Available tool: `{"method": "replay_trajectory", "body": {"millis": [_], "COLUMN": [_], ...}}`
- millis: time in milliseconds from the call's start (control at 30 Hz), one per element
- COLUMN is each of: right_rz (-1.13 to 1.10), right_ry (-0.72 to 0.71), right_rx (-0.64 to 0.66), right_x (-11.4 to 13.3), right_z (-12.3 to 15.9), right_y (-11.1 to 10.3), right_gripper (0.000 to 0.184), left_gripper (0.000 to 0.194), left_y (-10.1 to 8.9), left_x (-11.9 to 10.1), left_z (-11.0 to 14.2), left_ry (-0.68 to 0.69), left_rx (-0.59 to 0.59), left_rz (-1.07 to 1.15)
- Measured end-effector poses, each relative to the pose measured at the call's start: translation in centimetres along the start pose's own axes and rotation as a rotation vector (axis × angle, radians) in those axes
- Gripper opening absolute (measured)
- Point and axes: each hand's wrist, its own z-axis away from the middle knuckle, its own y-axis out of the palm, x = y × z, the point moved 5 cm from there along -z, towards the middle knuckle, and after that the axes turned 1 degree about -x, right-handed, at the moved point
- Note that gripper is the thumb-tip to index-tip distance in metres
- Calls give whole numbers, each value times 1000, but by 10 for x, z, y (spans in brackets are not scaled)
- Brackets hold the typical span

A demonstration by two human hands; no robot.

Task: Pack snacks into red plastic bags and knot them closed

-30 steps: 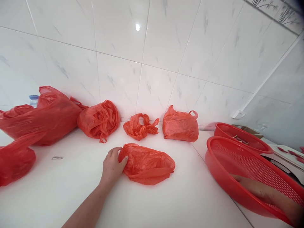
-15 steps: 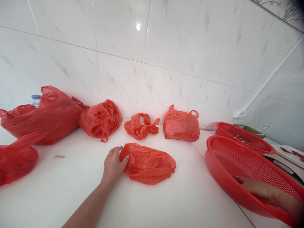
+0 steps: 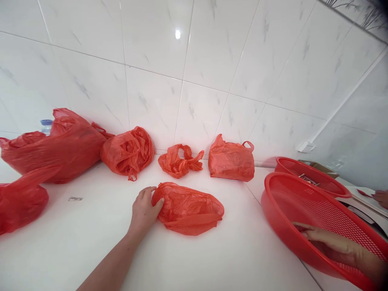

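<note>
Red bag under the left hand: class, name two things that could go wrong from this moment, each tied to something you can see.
1. The left hand grips only one end of the bag; lifted that way, it may sag and spill whatever is inside.
2. The right hand lies inside the tilted basket, which sits near the counter edge; a shift could tip or slide it off.

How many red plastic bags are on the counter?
6: far-left edge, big one at left, against the wall, crumpled small one, right one by the wall, one under the left hand.
</note>
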Motion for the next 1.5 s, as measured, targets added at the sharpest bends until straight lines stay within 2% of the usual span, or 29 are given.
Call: {"method": "replay_trajectory", "body": {"millis": [67, 100, 133, 200, 300, 367, 467, 700, 833, 900, 933, 1000, 1100, 1200, 1300, 1400, 1500], "right_rz": [-184, -253, -292, -331, -323, -274, -193, -160, -218, -209, -172, -34, 186, 329, 428, 508, 577], "right_ry": [95, 127, 137, 127, 32, -26, -33, -79, -217, -319, -367, -450, -590, -867, -1067, -1140, -1156], "right_rx": [251, 312, 317, 303, 294, 291, 286, 183, 73, 18, 10, 58, 160, 220, 286, 270, 215], "right_x": [-5, -6, -7, -5, 8, 21, 34, 48, 80, 104, 116, 138, 163, 180, 182, 174, 164], "right_z": [-1, -2, -5, -9, -11, -9, -4, -3, -1, 5, 8, 16, 30, 44, 45, 34, 22], "right_y": [10, 11, 10, 5, 0, 1, 9, 16, 12, 21, 32, 65, 134, 205, 265, 305, 323], "right_gripper": [30, 30, 30, 33, 37, 38, 40, 29, 37, 36, 34, 31, 28, 33, 42, 38, 41], "left_gripper": [44, 44, 43, 44, 45, 46, 46, 46, 46, 45, 44, 43, 46, 49, 49, 47, 43], "left_y": [0, 0, 0, 0, -1, -2, -2, 0, 1, 0, 0, -1, -1, 1, 3, 3, 3], "left_x": [0, 0, 0, -1, -2, -3, -3, 0, 1, 0, -1, -2, -1, 3, 6, 6, 3], "left_z": [0, 0, 0, -1, -1, -1, -1, -3, -2, -2, -1, 0, 0, 0, 0, 1, 1], "left_ry": [-1, -1, 0, 1, -3, -10, -11, 1, 3, 9, 13, 15, 7, -3, -15, -14, -7], "left_rx": [1, 0, 0, 3, 11, 17, 24, 17, 15, 9, 8, 6, 7, 18, 30, 29, 34], "left_rz": [-1, -1, 0, -2, -9, -15, -18, -10, -16, -13, -10, -6, -7, 6, 37, 46, 49]}}
